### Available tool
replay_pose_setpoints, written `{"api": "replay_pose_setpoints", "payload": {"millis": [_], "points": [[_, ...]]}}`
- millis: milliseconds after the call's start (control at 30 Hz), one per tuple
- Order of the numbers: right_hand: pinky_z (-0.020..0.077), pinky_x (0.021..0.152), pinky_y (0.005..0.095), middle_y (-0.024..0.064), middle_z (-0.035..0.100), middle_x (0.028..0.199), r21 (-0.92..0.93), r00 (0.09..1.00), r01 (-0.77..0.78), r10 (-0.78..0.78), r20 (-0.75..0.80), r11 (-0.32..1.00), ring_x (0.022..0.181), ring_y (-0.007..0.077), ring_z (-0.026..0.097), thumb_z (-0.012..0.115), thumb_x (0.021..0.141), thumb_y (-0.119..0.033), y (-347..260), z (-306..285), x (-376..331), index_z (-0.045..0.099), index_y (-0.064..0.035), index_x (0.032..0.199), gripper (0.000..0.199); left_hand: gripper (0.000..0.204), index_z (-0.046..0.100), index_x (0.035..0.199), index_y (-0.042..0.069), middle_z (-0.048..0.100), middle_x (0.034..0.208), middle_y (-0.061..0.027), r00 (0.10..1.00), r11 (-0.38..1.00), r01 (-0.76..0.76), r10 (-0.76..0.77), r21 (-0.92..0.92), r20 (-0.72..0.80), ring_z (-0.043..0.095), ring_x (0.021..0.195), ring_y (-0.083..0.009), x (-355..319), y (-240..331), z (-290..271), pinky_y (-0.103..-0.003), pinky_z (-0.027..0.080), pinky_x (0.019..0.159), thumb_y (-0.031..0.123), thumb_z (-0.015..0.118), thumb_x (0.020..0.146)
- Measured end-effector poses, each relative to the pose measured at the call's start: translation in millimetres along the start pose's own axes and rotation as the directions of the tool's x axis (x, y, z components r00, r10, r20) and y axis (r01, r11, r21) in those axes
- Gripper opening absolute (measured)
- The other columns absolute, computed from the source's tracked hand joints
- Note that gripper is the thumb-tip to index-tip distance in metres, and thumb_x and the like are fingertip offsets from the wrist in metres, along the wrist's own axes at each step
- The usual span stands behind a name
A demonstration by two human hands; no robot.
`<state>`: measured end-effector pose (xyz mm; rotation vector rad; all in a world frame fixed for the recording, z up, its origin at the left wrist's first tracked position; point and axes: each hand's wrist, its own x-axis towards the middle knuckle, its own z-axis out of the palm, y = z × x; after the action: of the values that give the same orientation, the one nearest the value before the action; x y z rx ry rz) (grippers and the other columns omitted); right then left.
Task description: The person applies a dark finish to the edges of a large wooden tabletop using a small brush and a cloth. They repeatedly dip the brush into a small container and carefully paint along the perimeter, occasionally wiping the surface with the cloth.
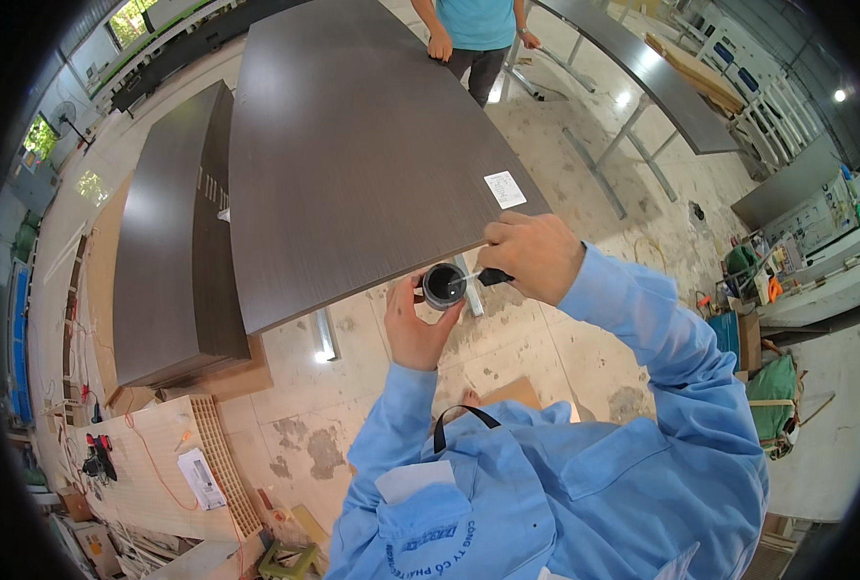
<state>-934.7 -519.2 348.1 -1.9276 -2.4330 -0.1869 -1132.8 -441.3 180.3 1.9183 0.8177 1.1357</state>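
- Dark wood-grain tabletop (353, 145) fills the upper middle of the frame, with a white label (504, 189) near its lower right corner.
- A second dark panel (174, 242) lies to its left, resting on pale boards.
- At the top edge another person in a teal shirt (476, 21) stands at the far end of the tabletop, one hand (440, 45) on its edge.
- A grey bench (662, 82) on metal legs runs along the upper right; the concrete floor (565, 348) below is stained and patchy.
- At lower left a light plywood sheet (150, 464) carries red tools and a paper.
- The small black round container (444, 285) sits at the centre of the frame, just below the tabletop's near edge.
- The left hand (418, 329) cups the container from below, fingers curled around it.
- The right hand (531, 256) is closed on a thin black-handled tool (483, 277), whose tip reaches into the container's open mouth.
- Both blue sleeves rise from the lower edge.
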Motion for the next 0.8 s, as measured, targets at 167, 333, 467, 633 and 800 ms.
{"api": "replay_pose_setpoints", "payload": {"millis": [167,333,467,633,800], "points": [[0.0603,0.076,0.0368,0.0009,0.068,0.097,0.068,0.989,0.042,-0.032,-0.147,0.997,0.100,0.0226,0.068,0.074,0.083,-0.011,-5,0,2,0.078,-0.0148,0.094,0.012,0.059,0.066,0.123,0.002,0.074,0.115,-0.0130,1.000,1.000,0.014,-0.014,-0.024,-0.011,0.073,0.099,-0.0243,1,3,-2,-0.035,0.059,0.084,0.017,0.097,0.075],[0.0588,0.076,0.0395,0.0011,0.064,0.096,0.038,0.996,-0.012,0.015,-0.092,0.999,0.099,0.0241,0.066,0.076,0.079,-0.009,-2,2,5,0.072,-0.0137,0.092,0.014,0.058,0.067,0.122,0.003,0.073,0.116,-0.0132,0.999,0.999,0.023,-0.024,-0.027,-0.021,0.073,0.101,-0.0243,6,4,-4,-0.036,0.059,0.083,0.017,0.097,0.075],[0.0601,0.079,0.0394,0.0012,0.067,0.096,0.036,0.998,0.004,-0.002,-0.066,0.999,0.101,0.0244,0.068,0.074,0.082,-0.016,1,1,5,0.076,-0.0148,0.093,0.011,0.059,0.067,0.122,0.003,0.074,0.115,-0.0131,0.999,0.999,-0.011,0.012,0.030,-0.039,0.073,0.101,-0.0249,2,-2,-1,-0.036,0.059,0.083,0.017,0.098,0.074],[0.0597,0.078,0.0394,0.0016,0.067,0.095,0.119,0.998,-0.035,0.041,-0.046,0.992,0.101,0.0248,0.068,0.075,0.083,-0.017,-5,-4,8,0.076,-0.0156,0.094,0.011,0.061,0.066,0.124,0.003,0.072,0.116,-0.0138,0.998,1.000,-0.001,0.002,0.010,-0.056,0.071,0.104,-0.0296,0,-4,0,-0.038,0.058,0.086,0.017,0.097,0.073],[0.0589,0.077,0.0412,0.0020,0.068,0.097,0.149,0.997,-0.046,0.055,-0.062,0.988,0.099,0.0256,0.069,0.077,0.082,-0.015,7,20,-14,0.074,-0.0162,0.097,0.016,0.060,0.067,0.124,0.004,0.072,0.118,-0.0139,0.999,0.999,0.018,-0.019,-0.039,-0.037,0.072,0.101,-0.0285,0,-4,2,-0.038,0.059,0.084,0.016,0.097,0.073]]}}
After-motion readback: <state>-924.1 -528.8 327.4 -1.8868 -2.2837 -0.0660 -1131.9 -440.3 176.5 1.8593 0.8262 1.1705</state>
